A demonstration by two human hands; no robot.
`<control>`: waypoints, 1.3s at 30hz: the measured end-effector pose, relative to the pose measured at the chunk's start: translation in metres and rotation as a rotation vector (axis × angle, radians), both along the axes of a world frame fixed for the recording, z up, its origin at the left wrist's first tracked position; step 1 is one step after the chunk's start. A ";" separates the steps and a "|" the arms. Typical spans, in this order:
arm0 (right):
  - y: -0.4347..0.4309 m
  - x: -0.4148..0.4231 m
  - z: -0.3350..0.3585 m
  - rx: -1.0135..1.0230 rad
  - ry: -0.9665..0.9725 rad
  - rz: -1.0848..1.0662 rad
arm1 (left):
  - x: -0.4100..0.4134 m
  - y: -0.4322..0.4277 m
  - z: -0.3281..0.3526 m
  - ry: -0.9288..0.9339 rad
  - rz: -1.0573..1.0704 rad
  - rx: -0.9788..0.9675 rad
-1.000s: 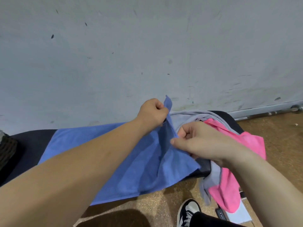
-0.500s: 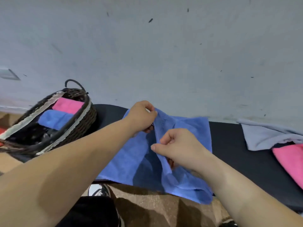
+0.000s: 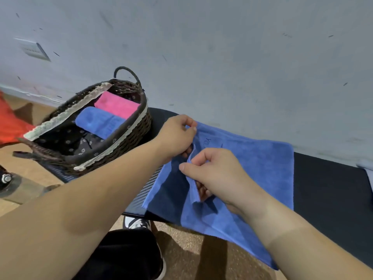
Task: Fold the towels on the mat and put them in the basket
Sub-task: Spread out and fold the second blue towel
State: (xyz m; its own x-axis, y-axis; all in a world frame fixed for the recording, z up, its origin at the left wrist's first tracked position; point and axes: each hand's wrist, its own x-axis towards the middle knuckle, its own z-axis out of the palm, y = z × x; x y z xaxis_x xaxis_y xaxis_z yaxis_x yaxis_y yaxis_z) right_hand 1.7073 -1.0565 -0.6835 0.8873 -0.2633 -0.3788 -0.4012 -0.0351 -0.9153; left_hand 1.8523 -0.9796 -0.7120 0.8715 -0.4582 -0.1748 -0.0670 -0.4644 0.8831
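A blue towel [image 3: 252, 170] lies folded over on the black mat [image 3: 327, 186], its near edge hanging off the front. My left hand [image 3: 177, 136] pinches the towel's folded edge at the far corner. My right hand [image 3: 214, 174] pinches the same edge nearer to me. A dark wicker basket [image 3: 113, 150] stands at the mat's left end. Inside it lie a folded pink towel [image 3: 117, 105] and a folded blue towel [image 3: 99, 122].
A grey wall [image 3: 222, 57] runs right behind the mat. A sliver of a grey towel [image 3: 366, 165] shows at the right edge. Red cloth [image 3: 10, 120] lies on the floor at the left. My shoe [image 3: 137, 223] is below the mat's front edge.
Both hands carried the towel's edge leftward across the mat, folding it over. My view swung left, bringing the basket in and losing the pink and grey towels on the right.
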 end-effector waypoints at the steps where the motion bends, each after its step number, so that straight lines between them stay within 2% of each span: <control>1: 0.005 0.002 0.000 0.018 -0.011 0.005 | 0.004 0.005 0.002 -0.048 0.016 0.005; 3: 0.014 0.004 -0.002 0.026 -0.020 0.043 | 0.011 0.017 0.003 -0.108 0.044 0.036; 8: 0.008 -0.008 -0.012 -0.104 0.003 0.107 | 0.010 0.046 -0.015 -0.044 0.067 0.177; 10: -0.009 -0.014 -0.016 -0.306 -0.041 0.067 | 0.004 0.051 -0.020 -0.091 0.065 0.257; 12: -0.033 -0.022 -0.019 -0.613 -0.061 0.047 | -0.005 0.053 -0.018 -0.145 0.029 0.357; 14: -0.057 -0.034 -0.021 -0.896 0.042 0.118 | -0.019 0.052 -0.013 -0.172 -0.036 0.474; 16: -0.078 -0.048 -0.028 -1.022 0.244 0.250 | -0.033 0.053 -0.009 -0.198 -0.068 0.569; 18: -0.093 -0.063 -0.038 -1.006 0.408 0.399 | -0.043 0.055 -0.009 -0.211 -0.081 0.620; 21: -0.103 -0.084 -0.049 -1.003 0.510 0.547 | -0.052 0.060 -0.013 -0.189 -0.113 0.661; 25: -0.110 -0.106 -0.050 -1.023 0.588 0.525 | -0.066 0.049 -0.013 -0.160 -0.109 0.611; 31: -0.133 -0.126 -0.042 -0.994 0.757 0.427 | -0.086 0.031 -0.009 -0.071 -0.261 0.630; 33: -0.130 -0.123 -0.038 -1.023 0.668 0.412 | -0.086 0.033 -0.009 -0.060 -0.254 0.571; 36: -0.112 -0.111 -0.035 -1.005 0.415 0.411 | -0.081 0.041 -0.005 0.005 -0.200 0.465; 39: -0.089 -0.097 -0.037 -1.020 0.273 0.463 | -0.078 0.051 -0.002 0.075 -0.225 0.448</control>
State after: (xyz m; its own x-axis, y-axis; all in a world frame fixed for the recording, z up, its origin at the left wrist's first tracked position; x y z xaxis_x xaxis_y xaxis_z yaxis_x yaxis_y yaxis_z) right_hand 1.6105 -1.1456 -0.7209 0.9000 -0.2282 -0.3714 -0.3373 -0.9043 -0.2616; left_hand 1.7740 -0.9282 -0.7139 0.7369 -0.4993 -0.4556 -0.1531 -0.7798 0.6070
